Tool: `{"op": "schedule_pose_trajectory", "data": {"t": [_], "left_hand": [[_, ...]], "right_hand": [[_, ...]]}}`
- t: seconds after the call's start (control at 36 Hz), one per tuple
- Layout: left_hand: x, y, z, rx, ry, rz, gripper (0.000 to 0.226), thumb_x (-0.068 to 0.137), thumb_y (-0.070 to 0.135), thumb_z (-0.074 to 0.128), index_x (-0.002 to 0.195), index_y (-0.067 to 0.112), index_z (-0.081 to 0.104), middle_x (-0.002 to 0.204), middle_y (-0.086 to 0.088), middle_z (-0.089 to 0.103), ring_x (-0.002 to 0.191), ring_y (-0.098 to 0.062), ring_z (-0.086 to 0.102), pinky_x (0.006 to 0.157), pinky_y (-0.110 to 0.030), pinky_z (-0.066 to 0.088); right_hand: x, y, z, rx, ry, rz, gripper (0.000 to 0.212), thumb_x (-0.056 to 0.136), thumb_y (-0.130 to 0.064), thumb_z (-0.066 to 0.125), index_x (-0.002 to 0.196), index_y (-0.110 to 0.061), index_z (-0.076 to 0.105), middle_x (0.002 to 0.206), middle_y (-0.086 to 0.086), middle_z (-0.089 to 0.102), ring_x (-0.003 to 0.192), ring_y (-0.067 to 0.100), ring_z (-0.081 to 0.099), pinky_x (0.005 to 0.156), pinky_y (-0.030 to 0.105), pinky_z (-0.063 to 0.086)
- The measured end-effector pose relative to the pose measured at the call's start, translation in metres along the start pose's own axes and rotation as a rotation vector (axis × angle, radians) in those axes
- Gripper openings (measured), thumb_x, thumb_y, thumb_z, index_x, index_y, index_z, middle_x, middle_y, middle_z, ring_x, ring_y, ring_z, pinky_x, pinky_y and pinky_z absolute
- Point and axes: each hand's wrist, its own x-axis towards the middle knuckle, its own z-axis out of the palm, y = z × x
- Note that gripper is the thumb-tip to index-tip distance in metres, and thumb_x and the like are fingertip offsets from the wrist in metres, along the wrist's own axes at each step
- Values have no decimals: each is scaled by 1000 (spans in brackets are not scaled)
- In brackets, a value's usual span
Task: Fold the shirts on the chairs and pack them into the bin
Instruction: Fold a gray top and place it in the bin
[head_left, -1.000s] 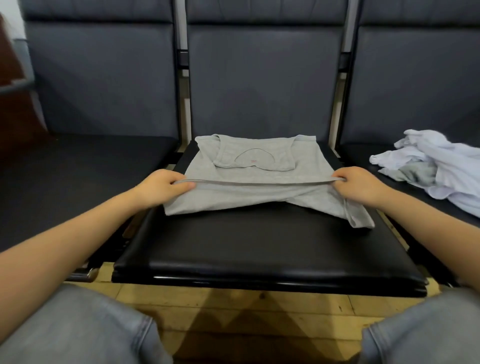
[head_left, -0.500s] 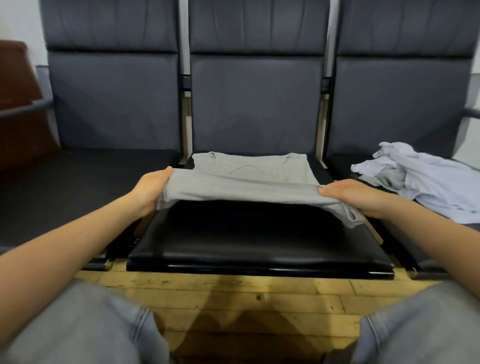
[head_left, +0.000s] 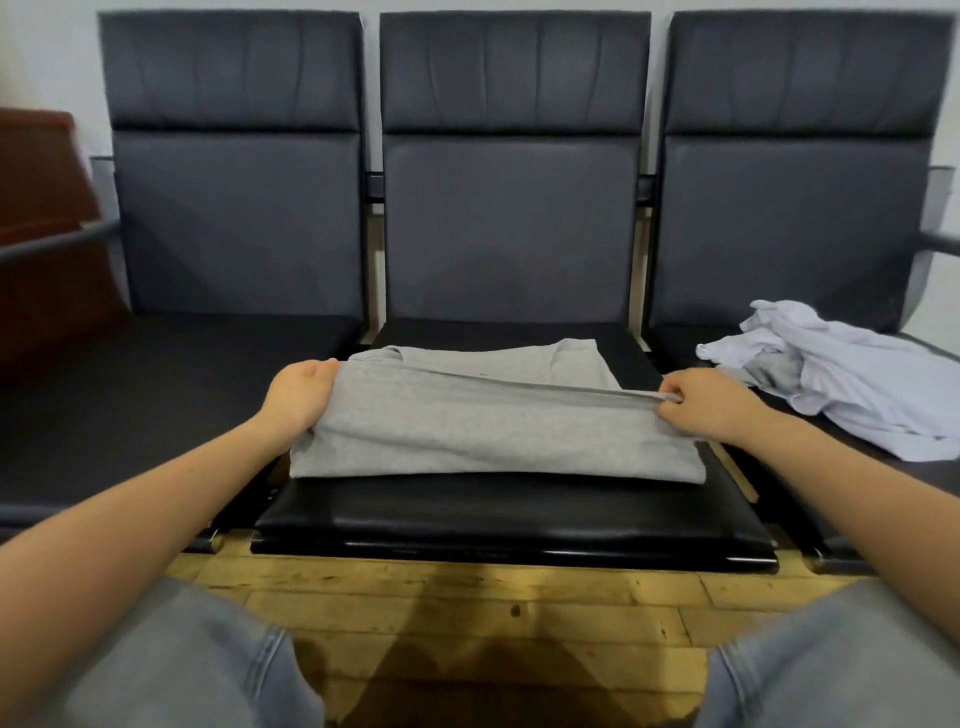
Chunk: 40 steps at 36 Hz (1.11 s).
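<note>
A grey shirt (head_left: 493, 426) lies on the middle chair's black seat (head_left: 509, 519), its lower part doubled over the upper part. My left hand (head_left: 298, 397) grips the folded layer's left end, fingers tucked under the cloth. At the right end my right hand (head_left: 701, 402) pinches the hem. A crumpled pile of white shirts (head_left: 852, 384) with a bit of grey cloth in it sits on the right chair. No bin is in view.
Three dark chairs stand in a row against a white wall; the left seat (head_left: 171, 395) holds nothing. A brown wooden piece of furniture (head_left: 41, 234) stands at far left. Yellow wooden floor (head_left: 467, 613) and my grey-jeaned knees fill the foreground.
Both hands have carried the shirt's lower edge up and away from me, laying it over the upper part. The camera has tilted up, showing more of the chair backs.
</note>
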Motion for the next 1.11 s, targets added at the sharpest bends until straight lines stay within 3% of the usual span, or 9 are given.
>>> {"op": "schedule_pose_trajectory", "data": {"t": [0.08,0.17,0.33,0.5,0.64,0.72,0.83,0.94,1.11], "left_hand": [[8,-4,2,39,10,-15,30,101,30,38,81,12,52,73,-3,44,75,-20,41,58,-24,30],[14,-9,1,10,7,-41,30,101,32,40,82,12,53,79,-9,48,78,-22,43,65,-33,34],[17,-14,6,-41,-54,-65,35,99,34,45,72,11,50,80,-10,50,78,-22,45,73,-34,35],[18,-18,10,44,-124,-45,33,99,33,45,75,11,50,79,-10,48,75,-23,43,67,-34,33],[18,-19,13,101,-137,-15,38,98,33,46,66,13,44,73,-9,44,70,-21,41,65,-34,33],[16,-17,13,105,-163,21,36,97,33,49,67,13,44,71,-8,43,69,-20,40,64,-34,33],[14,-14,7,47,-176,53,32,96,32,52,74,9,52,75,-9,48,71,-19,42,64,-31,34],[13,-4,2,-130,-129,42,38,97,29,52,63,10,52,74,-2,54,72,-15,47,65,-30,37],[40,10,0,2,-55,109,35,96,30,50,67,11,54,72,-1,56,71,-17,50,62,-31,37]], "right_hand": [[7,-1,2,8,87,41,20,90,-8,45,84,-7,64,80,7,63,74,23,55,67,32,44],[11,2,6,322,46,89,25,92,-3,39,81,2,61,67,9,56,66,23,53,65,32,45],[17,-3,19,540,32,153,26,96,-7,34,78,0,52,76,17,49,61,21,46,53,26,46],[24,-11,38,388,-65,105,29,100,-12,39,92,2,63,78,14,64,62,12,56,64,28,45],[26,-13,43,229,-81,55,40,88,-52,62,80,-13,62,78,-1,63,75,14,56,71,33,43],[25,-13,42,235,-96,37,32,85,-40,71,74,-13,57,72,-3,55,69,12,50,63,29,38],[24,-17,35,671,13,96,22,94,-22,60,79,-6,57,75,5,55,72,18,50,63,27,39],[33,-19,22,1174,68,236,15,98,-21,53,95,-10,63,101,7,66,97,22,62,83,35,49],[64,-34,3,1159,250,316,13,94,-19,56,90,-11,65,96,8,64,93,24,59,82,39,48]]}}
